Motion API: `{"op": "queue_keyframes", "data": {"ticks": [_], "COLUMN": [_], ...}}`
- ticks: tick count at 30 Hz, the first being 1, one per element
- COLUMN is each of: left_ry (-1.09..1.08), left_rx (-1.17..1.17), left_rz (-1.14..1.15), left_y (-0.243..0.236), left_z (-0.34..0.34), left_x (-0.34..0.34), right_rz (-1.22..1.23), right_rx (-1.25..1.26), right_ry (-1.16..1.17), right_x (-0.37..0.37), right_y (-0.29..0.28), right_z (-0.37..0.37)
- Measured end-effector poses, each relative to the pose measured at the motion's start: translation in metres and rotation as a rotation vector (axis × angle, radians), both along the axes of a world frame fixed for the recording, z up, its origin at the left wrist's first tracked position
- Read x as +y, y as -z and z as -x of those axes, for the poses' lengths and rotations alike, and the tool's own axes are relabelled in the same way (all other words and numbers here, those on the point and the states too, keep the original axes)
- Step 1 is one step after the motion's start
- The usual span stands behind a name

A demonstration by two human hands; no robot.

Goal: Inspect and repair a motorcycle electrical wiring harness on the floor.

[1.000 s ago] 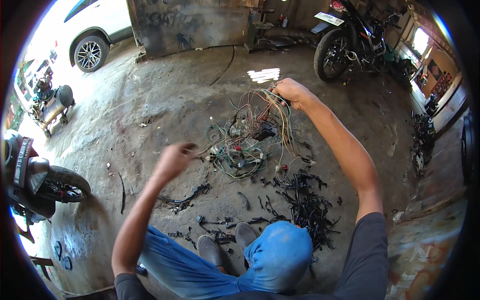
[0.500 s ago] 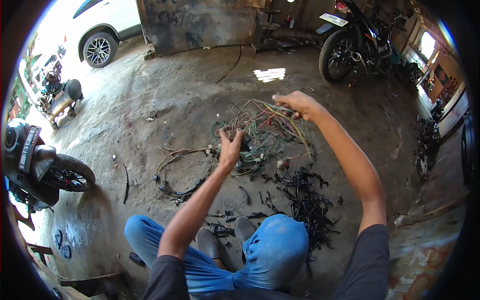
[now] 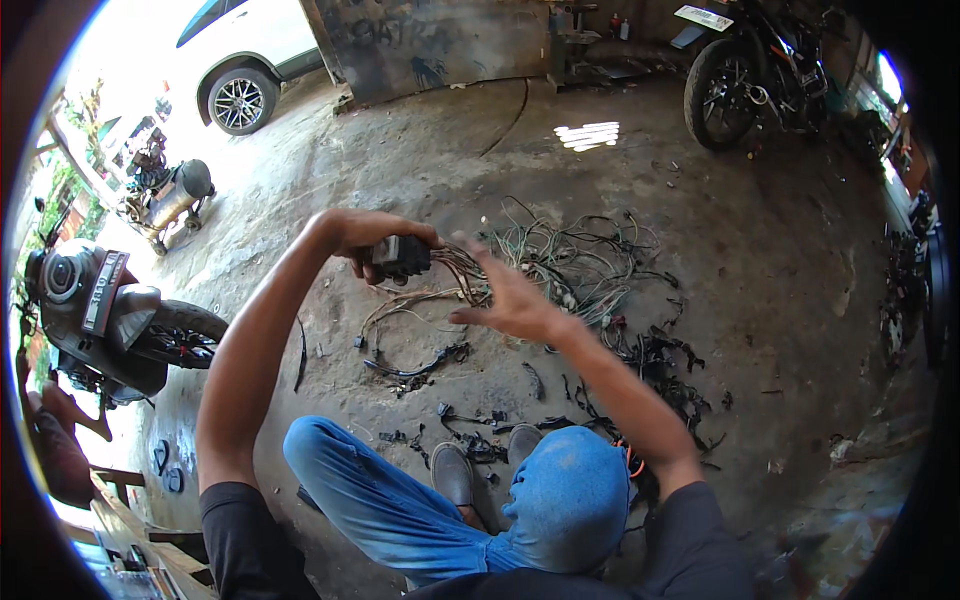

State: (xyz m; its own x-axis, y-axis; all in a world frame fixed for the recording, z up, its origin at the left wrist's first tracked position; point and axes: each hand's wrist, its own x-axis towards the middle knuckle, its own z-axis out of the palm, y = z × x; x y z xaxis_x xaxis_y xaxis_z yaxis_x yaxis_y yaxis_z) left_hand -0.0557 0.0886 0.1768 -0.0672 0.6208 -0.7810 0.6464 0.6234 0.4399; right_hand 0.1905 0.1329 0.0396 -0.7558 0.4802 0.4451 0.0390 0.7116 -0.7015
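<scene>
Your left hand (image 3: 370, 230) has a grip on a dark plastic box (image 3: 400, 258), up off the floor (image 3: 770, 250), just left of the wire tangle (image 3: 545, 245). Brown wires (image 3: 458, 268) run from the box's right side toward your right hand (image 3: 515, 305). That one's wide: thumb & fingers spread apart, right by the wires. Fingertips are a bit blurred, so can't tell if they touch.

The tangle, mostly green w/ some dark & pale strands, lies on the floor, far side of your right hand & spreading right. A loose loop of wire (image 3: 375, 315) sits on the floor to the left, nearer you than the box.

Near right, partly behind your right forearm, there's a heap of black scraps (image 3: 660, 355); more black strips (image 3: 475, 440) lie close in front of your shoes (image 3: 453, 475).

Motorbike (image 3: 100, 310) on the left, another bike (image 3: 725, 95) far right, white car (image 3: 265, 45) far left. Metal tank (image 3: 178, 195) stands btwn the left bike & the car; pair of sandals (image 3: 174, 480) near left.
</scene>
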Motion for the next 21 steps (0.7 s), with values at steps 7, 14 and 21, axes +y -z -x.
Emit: {"op": "queue_keyframes", "data": {"ticks": [7,14,21], "left_ry": [0.212,0.362,0.539], "left_rx": [0.215,0.604,0.76], "left_rz": [-0.14,-0.16,-0.634], "left_y": [-0.096,-0.144,-0.139], "left_z": [0.001,-0.002,-0.015], "left_x": [-0.004,-0.038,-0.075], "right_rz": [0.088,-0.123,-0.369], "right_rx": [0.194,-0.028,0.034], "right_ry": [0.101,-0.023,0.015], "right_x": [0.049,0.113,0.154], "right_y": [0.064,0.028,0.011], "right_z": [0.012,-0.013,-0.024]}}
